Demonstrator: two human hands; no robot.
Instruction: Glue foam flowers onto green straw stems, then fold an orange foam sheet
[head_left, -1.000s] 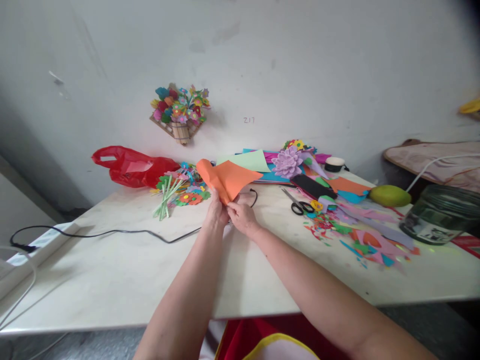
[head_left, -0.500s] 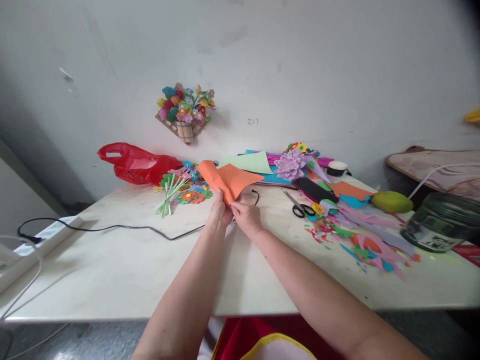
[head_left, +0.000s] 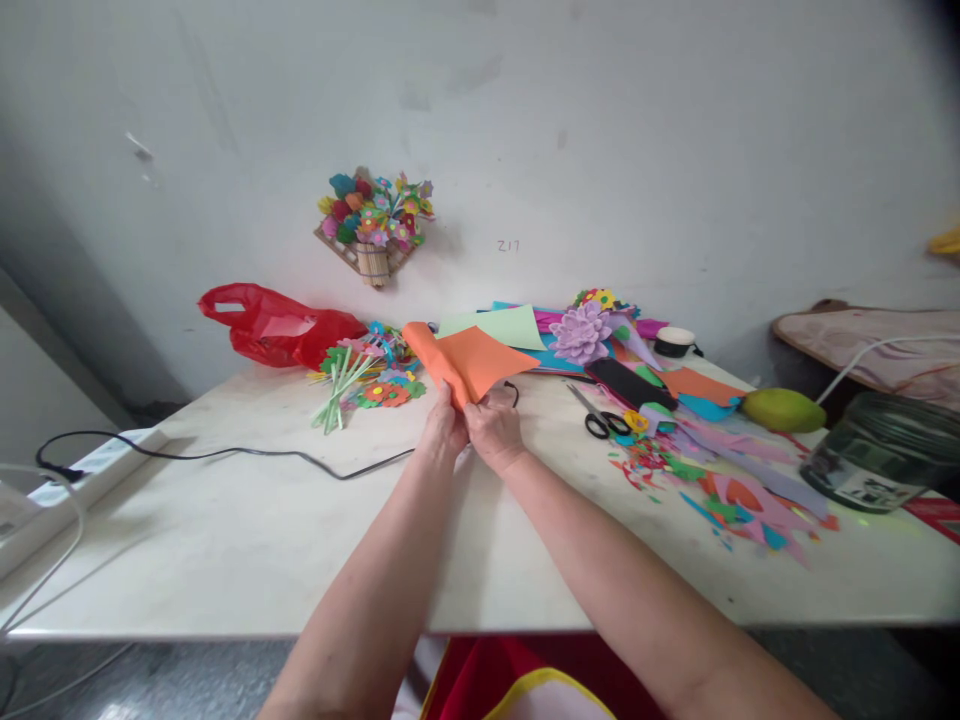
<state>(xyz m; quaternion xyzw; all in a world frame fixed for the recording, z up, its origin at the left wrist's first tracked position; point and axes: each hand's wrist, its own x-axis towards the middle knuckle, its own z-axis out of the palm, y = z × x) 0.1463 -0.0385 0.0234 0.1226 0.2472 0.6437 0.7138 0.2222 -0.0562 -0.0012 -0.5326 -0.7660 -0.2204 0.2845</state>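
Observation:
An orange craft sheet (head_left: pixel 487 362) is held above the table with its left side rolled over into a curl and its right corner spread flat. My left hand (head_left: pixel 444 425) is closed on the lower end of the roll. Beside it, my right hand (head_left: pixel 493 428) pinches the bottom tip, its fingers touching or nearly touching the left hand. Some fingertips are hidden behind the sheet. Behind it lies a pale green sheet (head_left: pixel 499 325). To the right of my hands are black-handled scissors (head_left: pixel 604 417).
On the left are a red plastic bag (head_left: pixel 274 330), green-stemmed foam flowers (head_left: pixel 341 390) and a power strip (head_left: pixel 97 470) with a black cable. To the right sit a purple flower (head_left: pixel 581 332), a black phone-like object (head_left: pixel 631 383), colourful scraps (head_left: pixel 750 505), a green fruit (head_left: pixel 784 408) and a glass jar (head_left: pixel 874 455).
The orange sheet's right corner has swung slightly to the right, and the curl on its left has shifted a little. Both hands keep their hold at the bottom end.

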